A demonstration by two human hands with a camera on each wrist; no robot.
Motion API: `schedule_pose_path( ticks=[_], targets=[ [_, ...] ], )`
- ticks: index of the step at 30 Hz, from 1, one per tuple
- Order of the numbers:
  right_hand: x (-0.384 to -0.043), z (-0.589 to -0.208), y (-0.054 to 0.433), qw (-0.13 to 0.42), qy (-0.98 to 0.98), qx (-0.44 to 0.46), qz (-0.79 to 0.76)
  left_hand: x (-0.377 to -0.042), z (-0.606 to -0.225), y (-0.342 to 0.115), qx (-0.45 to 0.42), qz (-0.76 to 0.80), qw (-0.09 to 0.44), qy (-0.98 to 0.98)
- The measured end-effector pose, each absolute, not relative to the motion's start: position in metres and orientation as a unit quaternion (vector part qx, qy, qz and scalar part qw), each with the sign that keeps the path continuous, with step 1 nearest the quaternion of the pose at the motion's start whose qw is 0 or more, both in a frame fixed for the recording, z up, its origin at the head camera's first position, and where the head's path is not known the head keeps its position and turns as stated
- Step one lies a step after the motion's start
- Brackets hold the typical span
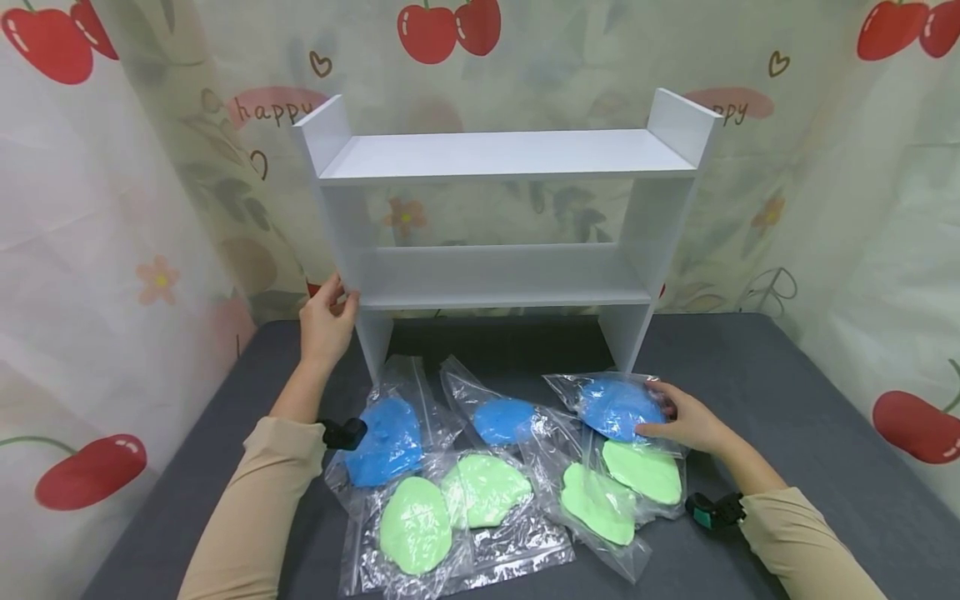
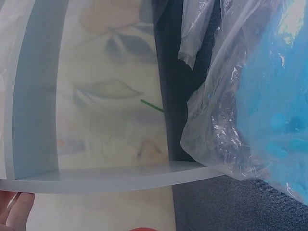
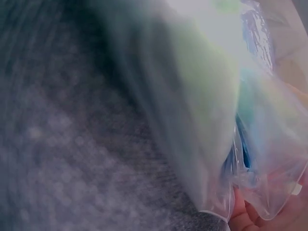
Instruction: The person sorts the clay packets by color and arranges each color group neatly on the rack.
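My left hand (image 1: 327, 321) touches the outer left side of a white shelf unit (image 1: 506, 292), near its middle board. In the left wrist view, its fingertips (image 2: 20, 211) lie against the outside of the side panel. My right hand (image 1: 693, 423) holds the right edge of a clear plastic bag with a flattened blue lump (image 1: 617, 408) inside. That bag lies over the top of a bag with a green lump (image 1: 643, 471). In the right wrist view, fingers (image 3: 243, 219) grip crinkled plastic, and the bag hides part of the hand.
More clear bags lie overlapping before the shelf: blue lumps (image 1: 386, 442) at the left and middle (image 1: 502, 421), green lumps (image 1: 415, 525) nearer me. All rest on a dark grey tabletop (image 1: 750, 367). Behind hangs a cherry-patterned curtain (image 1: 525, 75).
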State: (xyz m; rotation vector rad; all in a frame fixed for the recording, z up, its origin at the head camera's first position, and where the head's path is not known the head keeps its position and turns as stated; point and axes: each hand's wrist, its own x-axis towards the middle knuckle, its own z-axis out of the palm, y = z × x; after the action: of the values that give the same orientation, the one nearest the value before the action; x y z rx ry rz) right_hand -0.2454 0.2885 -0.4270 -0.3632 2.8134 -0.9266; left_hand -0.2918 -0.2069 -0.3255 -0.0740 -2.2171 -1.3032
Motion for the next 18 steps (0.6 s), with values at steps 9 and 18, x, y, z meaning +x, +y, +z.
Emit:
schedule_pose_path(
  ticks=[9,18],
  targets=[
    [-0.2468,-0.4273,0.2892,0.095,0.939,-0.107,-0.313,-0.2918,-0.3268,-0.2071,-0.030,-0.491,0.278,-0.825],
    [-0.2460,-0.4256,0.2886,0.094,0.939,-0.092,-0.319,-0.2915,-0.3266,-0.2065,-0.028,-0.489,0.274,-0.828]
  ],
)
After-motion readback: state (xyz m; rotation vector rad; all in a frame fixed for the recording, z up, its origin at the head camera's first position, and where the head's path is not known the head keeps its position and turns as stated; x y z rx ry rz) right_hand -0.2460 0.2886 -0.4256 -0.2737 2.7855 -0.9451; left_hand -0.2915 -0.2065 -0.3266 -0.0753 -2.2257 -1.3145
